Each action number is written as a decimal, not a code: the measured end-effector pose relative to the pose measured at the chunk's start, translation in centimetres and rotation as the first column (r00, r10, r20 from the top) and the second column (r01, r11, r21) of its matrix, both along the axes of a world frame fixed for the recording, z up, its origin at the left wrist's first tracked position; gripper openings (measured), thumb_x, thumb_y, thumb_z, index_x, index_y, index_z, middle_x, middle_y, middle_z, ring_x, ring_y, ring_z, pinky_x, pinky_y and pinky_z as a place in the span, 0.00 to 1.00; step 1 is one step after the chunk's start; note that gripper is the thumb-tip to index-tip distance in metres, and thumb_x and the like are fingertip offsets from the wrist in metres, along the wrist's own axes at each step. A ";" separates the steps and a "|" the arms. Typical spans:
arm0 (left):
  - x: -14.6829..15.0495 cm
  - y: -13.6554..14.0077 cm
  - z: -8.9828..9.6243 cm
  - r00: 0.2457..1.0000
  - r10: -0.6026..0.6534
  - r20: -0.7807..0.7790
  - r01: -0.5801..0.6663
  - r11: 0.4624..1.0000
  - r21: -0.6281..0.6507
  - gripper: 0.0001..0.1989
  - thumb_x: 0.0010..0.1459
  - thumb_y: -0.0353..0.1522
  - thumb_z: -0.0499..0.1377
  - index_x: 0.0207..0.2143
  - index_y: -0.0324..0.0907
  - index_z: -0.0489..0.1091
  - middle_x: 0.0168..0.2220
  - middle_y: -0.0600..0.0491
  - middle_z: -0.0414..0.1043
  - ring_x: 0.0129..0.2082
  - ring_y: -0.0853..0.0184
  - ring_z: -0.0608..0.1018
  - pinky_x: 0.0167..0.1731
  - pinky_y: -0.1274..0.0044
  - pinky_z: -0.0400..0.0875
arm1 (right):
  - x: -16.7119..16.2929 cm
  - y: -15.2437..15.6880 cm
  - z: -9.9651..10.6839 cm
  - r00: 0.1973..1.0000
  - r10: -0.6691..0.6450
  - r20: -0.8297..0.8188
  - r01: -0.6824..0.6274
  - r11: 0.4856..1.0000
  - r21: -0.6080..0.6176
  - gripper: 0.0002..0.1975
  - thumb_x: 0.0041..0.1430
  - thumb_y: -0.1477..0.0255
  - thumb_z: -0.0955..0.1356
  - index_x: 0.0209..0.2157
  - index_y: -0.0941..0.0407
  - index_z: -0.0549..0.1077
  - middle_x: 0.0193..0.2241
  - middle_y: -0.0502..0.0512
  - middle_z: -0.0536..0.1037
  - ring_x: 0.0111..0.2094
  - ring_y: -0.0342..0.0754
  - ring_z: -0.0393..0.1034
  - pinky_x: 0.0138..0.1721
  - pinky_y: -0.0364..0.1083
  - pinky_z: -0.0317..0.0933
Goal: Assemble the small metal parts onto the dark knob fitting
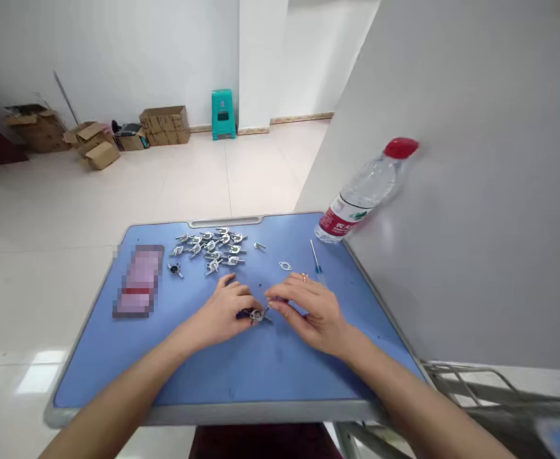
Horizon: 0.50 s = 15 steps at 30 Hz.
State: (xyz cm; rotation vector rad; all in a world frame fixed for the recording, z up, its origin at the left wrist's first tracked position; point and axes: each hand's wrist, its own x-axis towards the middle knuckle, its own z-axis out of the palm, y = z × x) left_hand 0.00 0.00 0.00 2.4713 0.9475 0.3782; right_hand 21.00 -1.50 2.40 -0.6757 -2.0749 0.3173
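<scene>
My left hand (223,312) and my right hand (309,309) meet over the middle of a blue table top (261,370). Between their fingertips sits a small metal part with a dark piece (256,314); both hands pinch it just above the surface. A ring shows on my right hand. Behind my hands lies a heap of several small silver metal fittings (210,245). One dark-centred fitting (175,269) lies alone to the left of the heap. A flat metal plate with a hole (285,266) and a lone small fitting (259,245) lie nearer my right hand.
A thin blue-handled tool (315,256) lies at the right of the table. A water bottle with a red cap (366,191) stands at the far right corner against a grey wall. A blurred pinkish patch (139,280) is at the left. Cardboard boxes and a teal stool (223,113) stand on the floor beyond.
</scene>
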 end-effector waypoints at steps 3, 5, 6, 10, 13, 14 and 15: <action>0.0 -0.2 0.1 1.000 0.002 -0.003 -0.002 1.000 0.009 0.08 0.57 0.25 0.60 0.39 0.44 0.73 0.34 0.57 0.71 0.39 0.67 0.74 0.62 0.59 0.48 | -0.1 0.1 0.1 1.000 -0.008 0.006 0.008 1.000 0.002 0.05 0.64 0.79 0.64 0.39 0.56 0.70 0.27 0.52 0.77 0.26 0.44 0.66 0.31 0.44 0.60; 0.0 -0.3 0.1 1.000 0.006 -0.007 -0.006 1.000 0.010 0.08 0.58 0.26 0.60 0.39 0.44 0.73 0.34 0.57 0.71 0.39 0.67 0.74 0.62 0.59 0.48 | -0.1 0.2 0.1 1.000 -0.005 0.016 0.005 1.000 0.013 0.05 0.64 0.79 0.64 0.39 0.56 0.70 0.27 0.52 0.77 0.26 0.44 0.66 0.31 0.44 0.60; 0.0 -0.3 0.1 1.000 0.007 -0.010 -0.007 1.000 0.008 0.07 0.58 0.26 0.59 0.39 0.44 0.73 0.34 0.57 0.71 0.39 0.67 0.74 0.62 0.59 0.48 | -0.2 0.2 0.1 1.000 -0.002 0.022 0.001 1.000 0.021 0.05 0.64 0.79 0.64 0.39 0.57 0.70 0.27 0.52 0.77 0.26 0.44 0.66 0.31 0.44 0.60; 0.1 -0.2 0.3 1.000 0.007 -0.016 -0.007 1.000 -0.003 0.09 0.58 0.25 0.59 0.40 0.45 0.73 0.34 0.57 0.70 0.38 0.67 0.73 0.62 0.58 0.49 | -0.3 0.1 0.4 0.999 0.030 0.043 -0.031 0.999 0.030 0.05 0.66 0.79 0.63 0.40 0.57 0.70 0.28 0.53 0.77 0.27 0.44 0.67 0.31 0.44 0.60; 0.1 -0.2 0.3 1.000 0.009 -0.014 -0.009 1.000 -0.004 0.09 0.57 0.25 0.59 0.40 0.45 0.73 0.33 0.57 0.70 0.37 0.67 0.73 0.62 0.58 0.49 | -0.2 0.0 0.6 0.996 0.065 0.056 -0.066 0.998 0.020 0.07 0.67 0.77 0.62 0.43 0.57 0.70 0.29 0.54 0.77 0.29 0.44 0.68 0.31 0.44 0.61; 0.2 -0.2 0.3 1.000 0.010 -0.013 -0.010 1.000 -0.003 0.09 0.57 0.24 0.58 0.39 0.45 0.73 0.33 0.57 0.70 0.37 0.67 0.73 0.62 0.58 0.49 | -0.2 0.0 0.7 0.995 0.077 0.062 -0.078 0.997 0.018 0.08 0.68 0.77 0.61 0.44 0.57 0.70 0.30 0.54 0.77 0.29 0.44 0.68 0.31 0.44 0.61; 0.2 -0.2 0.3 1.000 0.012 -0.011 -0.012 1.000 -0.001 0.09 0.57 0.24 0.58 0.39 0.45 0.73 0.32 0.57 0.70 0.36 0.67 0.73 0.62 0.58 0.49 | -0.2 -0.1 0.7 0.994 0.086 0.069 -0.088 0.996 0.014 0.09 0.69 0.76 0.60 0.45 0.58 0.70 0.30 0.55 0.77 0.30 0.45 0.68 0.31 0.43 0.61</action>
